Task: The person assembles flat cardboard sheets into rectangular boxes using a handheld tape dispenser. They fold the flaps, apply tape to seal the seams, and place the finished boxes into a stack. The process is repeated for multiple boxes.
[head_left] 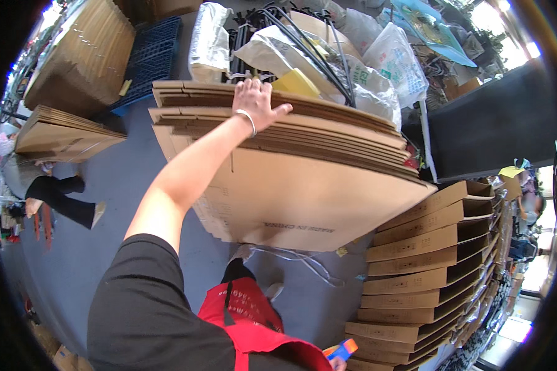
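My left hand (257,106) reaches out over a standing stack of flattened cardboard boxes (291,191). Its fingers curl over the top edges while the thumb points right. The sheets lean in a slightly fanned bundle, the nearest one showing its broad brown face. At the lower edge of the view, only a little of my right hand (338,365) shows, closed around an orange and blue tool (343,350). The tool's exact kind cannot be made out, as most of it is cut off or covered.
A row of open cardboard boxes (408,281) stands at the right, below a black panel (495,123). White sacks (405,65) and black rods lie behind the stack. Loose white strapping (309,263) is on the floor. A blue pallet (148,62), more cardboard (68,133) and a person (59,191) are left.
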`<state>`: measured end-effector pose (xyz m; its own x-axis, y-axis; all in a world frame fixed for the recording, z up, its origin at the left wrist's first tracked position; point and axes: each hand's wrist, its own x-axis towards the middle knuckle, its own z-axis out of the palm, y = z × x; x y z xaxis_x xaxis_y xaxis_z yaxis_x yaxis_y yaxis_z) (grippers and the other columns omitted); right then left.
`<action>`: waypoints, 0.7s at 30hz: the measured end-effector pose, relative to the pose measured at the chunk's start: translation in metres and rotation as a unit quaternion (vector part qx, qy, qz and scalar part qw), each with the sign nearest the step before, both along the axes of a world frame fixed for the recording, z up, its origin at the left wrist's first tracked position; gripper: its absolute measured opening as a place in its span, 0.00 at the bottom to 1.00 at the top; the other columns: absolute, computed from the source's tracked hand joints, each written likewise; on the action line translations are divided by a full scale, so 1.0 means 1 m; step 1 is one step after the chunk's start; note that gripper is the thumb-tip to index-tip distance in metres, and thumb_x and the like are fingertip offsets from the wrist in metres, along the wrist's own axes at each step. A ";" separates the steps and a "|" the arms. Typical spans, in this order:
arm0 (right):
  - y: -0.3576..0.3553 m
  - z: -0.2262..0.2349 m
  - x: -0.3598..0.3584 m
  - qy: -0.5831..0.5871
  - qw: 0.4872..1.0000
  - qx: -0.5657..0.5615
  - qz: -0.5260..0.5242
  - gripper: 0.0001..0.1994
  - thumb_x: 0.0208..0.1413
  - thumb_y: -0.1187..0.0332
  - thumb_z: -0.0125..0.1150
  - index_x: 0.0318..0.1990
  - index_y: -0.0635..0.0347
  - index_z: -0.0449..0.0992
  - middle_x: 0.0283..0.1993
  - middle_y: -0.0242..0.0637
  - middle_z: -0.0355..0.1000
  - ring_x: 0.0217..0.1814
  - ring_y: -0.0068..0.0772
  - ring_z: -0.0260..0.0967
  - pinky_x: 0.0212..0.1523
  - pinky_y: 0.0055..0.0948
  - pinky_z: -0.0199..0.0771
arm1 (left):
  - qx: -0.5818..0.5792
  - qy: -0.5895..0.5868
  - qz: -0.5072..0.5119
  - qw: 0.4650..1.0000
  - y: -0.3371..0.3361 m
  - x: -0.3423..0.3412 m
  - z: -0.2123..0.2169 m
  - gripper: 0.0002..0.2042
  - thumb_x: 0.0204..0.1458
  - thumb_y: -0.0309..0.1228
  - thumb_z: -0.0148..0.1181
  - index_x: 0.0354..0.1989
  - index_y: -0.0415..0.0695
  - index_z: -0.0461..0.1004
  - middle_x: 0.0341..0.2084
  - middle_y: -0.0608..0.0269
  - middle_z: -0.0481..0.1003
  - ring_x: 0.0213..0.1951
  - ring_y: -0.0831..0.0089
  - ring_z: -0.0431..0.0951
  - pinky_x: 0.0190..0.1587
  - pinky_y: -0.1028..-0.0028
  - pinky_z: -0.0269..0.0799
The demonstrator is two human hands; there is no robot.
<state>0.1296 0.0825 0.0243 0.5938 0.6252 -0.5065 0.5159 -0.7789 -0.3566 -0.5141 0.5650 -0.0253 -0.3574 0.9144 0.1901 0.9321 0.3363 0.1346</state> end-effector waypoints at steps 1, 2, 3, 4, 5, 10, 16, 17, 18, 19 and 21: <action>0.032 0.030 -0.008 -0.016 0.998 0.059 0.017 0.22 0.67 0.63 0.59 0.64 0.66 0.70 0.64 0.57 0.70 0.66 0.50 0.68 0.69 0.44 0.65 | 0.026 0.001 -0.002 1.000 -0.024 0.012 0.005 0.40 0.53 0.69 0.54 0.53 0.39 0.76 0.53 0.46 0.73 0.59 0.53 0.68 0.65 0.55 0.57; 0.089 0.082 -0.062 0.034 0.989 0.141 -0.038 0.18 0.69 0.67 0.56 0.60 0.69 0.72 0.58 0.52 0.72 0.57 0.45 0.70 0.63 0.42 0.68 | 0.015 -0.010 -0.012 1.000 -0.047 0.030 0.025 0.39 0.53 0.68 0.55 0.51 0.40 0.76 0.50 0.46 0.73 0.57 0.53 0.69 0.64 0.55 0.57; 0.110 0.091 -0.057 0.047 0.967 0.251 0.001 0.18 0.69 0.67 0.57 0.58 0.74 0.71 0.56 0.52 0.72 0.55 0.43 0.70 0.60 0.40 0.71 | 0.003 -0.025 -0.022 0.999 -0.072 0.047 0.043 0.38 0.53 0.68 0.56 0.50 0.40 0.76 0.48 0.47 0.73 0.56 0.53 0.69 0.63 0.55 0.57; 0.138 0.104 -0.056 -0.001 0.957 0.290 -0.015 0.19 0.69 0.67 0.57 0.58 0.76 0.71 0.55 0.53 0.72 0.55 0.43 0.70 0.58 0.39 0.73 | 0.093 0.015 -0.043 0.995 -0.098 0.060 0.042 0.32 0.51 0.64 0.62 0.42 0.43 0.75 0.41 0.50 0.71 0.49 0.53 0.69 0.56 0.55 0.60; 0.159 0.120 -0.052 -0.015 0.945 0.326 0.018 0.20 0.69 0.66 0.59 0.58 0.75 0.71 0.55 0.51 0.73 0.56 0.44 0.71 0.59 0.40 0.72 | 0.081 0.009 -0.057 0.995 -0.121 0.075 0.054 0.30 0.51 0.63 0.61 0.41 0.44 0.74 0.39 0.52 0.70 0.48 0.54 0.69 0.55 0.56 0.60; 0.255 0.122 -0.002 -0.038 0.859 0.453 0.238 0.09 0.71 0.73 0.53 0.53 0.63 0.77 0.56 0.44 0.70 0.58 0.41 0.69 0.59 0.40 0.72 | 0.052 -0.012 -0.078 0.996 -0.236 0.147 0.094 0.30 0.49 0.62 0.65 0.42 0.45 0.75 0.37 0.57 0.69 0.47 0.58 0.68 0.53 0.57 0.59; 0.349 0.085 -0.043 0.045 0.770 0.471 0.428 0.08 0.67 0.75 0.58 0.49 0.55 0.81 0.51 0.45 0.69 0.54 0.44 0.70 0.56 0.37 0.71 | -0.057 -0.082 -0.067 0.993 -0.331 0.213 0.116 0.31 0.47 0.61 0.67 0.43 0.42 0.74 0.40 0.52 0.75 0.46 0.53 0.74 0.56 0.56 0.62; 0.353 0.083 -0.047 0.034 0.764 0.451 0.460 0.08 0.66 0.75 0.59 0.48 0.54 0.82 0.50 0.45 0.69 0.54 0.44 0.70 0.56 0.37 0.70 | -0.067 -0.082 -0.054 0.993 -0.345 0.222 0.116 0.30 0.48 0.60 0.67 0.41 0.42 0.74 0.38 0.51 0.75 0.46 0.54 0.74 0.55 0.57 0.63; 0.355 0.073 -0.046 0.105 0.784 0.424 0.441 0.09 0.66 0.75 0.59 0.48 0.52 0.82 0.49 0.45 0.69 0.54 0.45 0.70 0.56 0.37 0.70 | -0.058 -0.081 -0.047 0.994 -0.350 0.230 0.114 0.29 0.49 0.59 0.67 0.41 0.42 0.74 0.38 0.51 0.75 0.45 0.53 0.74 0.55 0.58 0.64; 0.361 0.065 -0.044 0.135 0.773 0.423 0.452 0.09 0.66 0.76 0.59 0.48 0.53 0.82 0.49 0.45 0.69 0.53 0.45 0.70 0.56 0.37 0.70 | -0.046 -0.079 -0.035 0.995 -0.355 0.233 0.112 0.28 0.49 0.58 0.67 0.40 0.42 0.73 0.38 0.51 0.74 0.45 0.53 0.74 0.54 0.58 0.64; 0.367 0.065 -0.045 0.133 0.776 0.407 0.463 0.09 0.67 0.75 0.59 0.48 0.54 0.82 0.48 0.45 0.69 0.53 0.45 0.70 0.55 0.37 0.70 | -0.029 -0.091 -0.019 0.995 -0.351 0.234 0.110 0.26 0.52 0.56 0.66 0.40 0.42 0.73 0.38 0.50 0.74 0.45 0.53 0.74 0.54 0.58 0.64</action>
